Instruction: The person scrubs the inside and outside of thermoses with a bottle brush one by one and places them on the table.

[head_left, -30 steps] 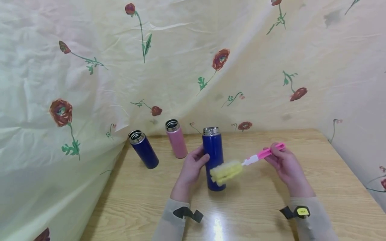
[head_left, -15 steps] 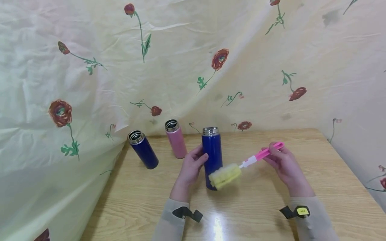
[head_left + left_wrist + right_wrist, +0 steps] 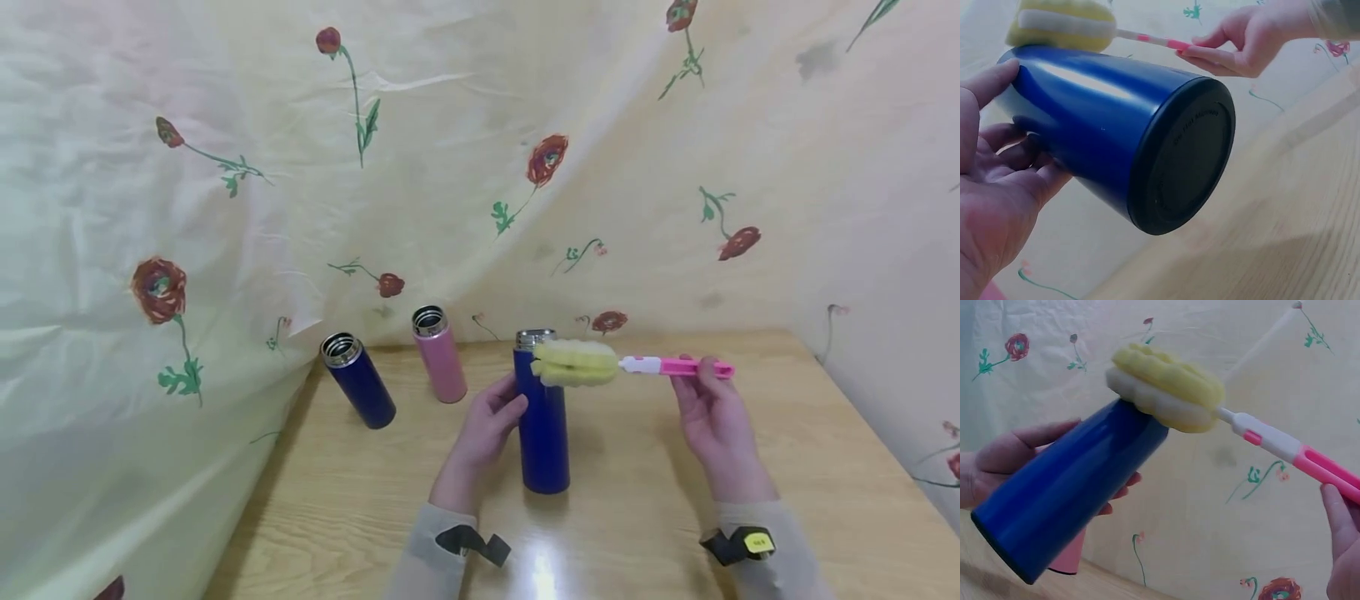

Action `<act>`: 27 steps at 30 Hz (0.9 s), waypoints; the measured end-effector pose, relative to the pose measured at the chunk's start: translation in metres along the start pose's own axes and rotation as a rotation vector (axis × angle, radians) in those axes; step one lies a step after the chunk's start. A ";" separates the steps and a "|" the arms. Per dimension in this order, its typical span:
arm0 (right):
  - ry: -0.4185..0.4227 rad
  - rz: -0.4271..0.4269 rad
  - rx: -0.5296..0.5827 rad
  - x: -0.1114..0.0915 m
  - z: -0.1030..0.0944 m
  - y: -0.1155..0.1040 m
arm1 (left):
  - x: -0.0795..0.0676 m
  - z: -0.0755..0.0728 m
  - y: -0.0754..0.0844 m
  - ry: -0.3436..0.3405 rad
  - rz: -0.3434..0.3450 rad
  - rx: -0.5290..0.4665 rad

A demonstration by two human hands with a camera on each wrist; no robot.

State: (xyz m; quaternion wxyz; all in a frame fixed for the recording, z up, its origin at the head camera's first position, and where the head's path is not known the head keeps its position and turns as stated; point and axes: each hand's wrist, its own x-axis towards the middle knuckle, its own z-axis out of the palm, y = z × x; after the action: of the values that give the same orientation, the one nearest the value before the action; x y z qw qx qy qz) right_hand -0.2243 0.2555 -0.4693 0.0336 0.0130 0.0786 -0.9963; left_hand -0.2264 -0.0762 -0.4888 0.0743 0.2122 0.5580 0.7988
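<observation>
My left hand (image 3: 487, 425) grips a dark blue thermos bottle (image 3: 544, 442) by its upper left side, and the bottle stands nearly upright in the head view. Its black base (image 3: 1182, 159) shows in the left wrist view. With my right hand (image 3: 716, 417) I hold the pink handle (image 3: 693, 367) of a bottle brush between thumb and fingers. The brush's yellow and white sponge head (image 3: 576, 363) lies sideways across the upper part of the bottle, just below its steel neck (image 3: 535, 337). In the right wrist view the sponge (image 3: 1169, 387) covers the bottle's top end.
A pink thermos (image 3: 440, 362) and a shorter dark blue one (image 3: 360, 383), both lidless, stand at the back left of the wooden table (image 3: 337, 517). Behind and to the left hangs a flower-patterned cloth (image 3: 450, 192).
The brush has risen from the bottle's lower side to near its neck, and turned from slanted to level. My right hand has shifted slightly right; the left keeps its grip on the bottle.
</observation>
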 end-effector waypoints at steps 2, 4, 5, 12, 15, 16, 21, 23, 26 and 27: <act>-0.004 -0.015 -0.014 0.000 0.003 0.002 | 0.001 0.001 0.000 0.043 0.012 0.019; -0.013 -0.015 -0.030 0.000 0.005 0.005 | 0.003 0.001 -0.001 0.096 0.007 0.041; -0.014 -0.016 -0.039 0.000 0.006 0.006 | 0.003 0.001 -0.001 0.127 -0.004 0.055; 0.000 -0.049 -0.050 -0.003 0.008 0.008 | 0.007 0.005 0.000 0.237 -0.076 0.069; 0.012 -0.053 -0.052 -0.004 0.011 0.009 | 0.007 0.004 0.002 0.226 -0.071 0.091; 0.017 -0.054 -0.053 -0.004 0.012 0.009 | 0.006 0.003 0.002 0.224 -0.075 0.103; 0.039 -0.065 -0.068 -0.004 0.017 0.008 | 0.005 -0.002 0.004 0.209 -0.076 0.140; 0.045 -0.064 -0.084 -0.004 0.018 0.008 | 0.006 -0.004 0.004 0.198 -0.070 0.137; 0.046 -0.057 -0.110 -0.003 0.016 0.007 | 0.006 -0.004 0.006 0.191 -0.073 0.123; 0.044 -0.056 -0.120 -0.002 0.016 0.007 | 0.006 -0.004 0.007 0.186 -0.074 0.115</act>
State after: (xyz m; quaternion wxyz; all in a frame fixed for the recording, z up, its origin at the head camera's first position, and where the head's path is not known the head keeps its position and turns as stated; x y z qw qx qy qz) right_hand -0.2223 0.2464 -0.4549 0.0046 0.0305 0.1394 -0.9898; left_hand -0.2324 -0.0797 -0.4820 0.0393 0.1203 0.6149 0.7783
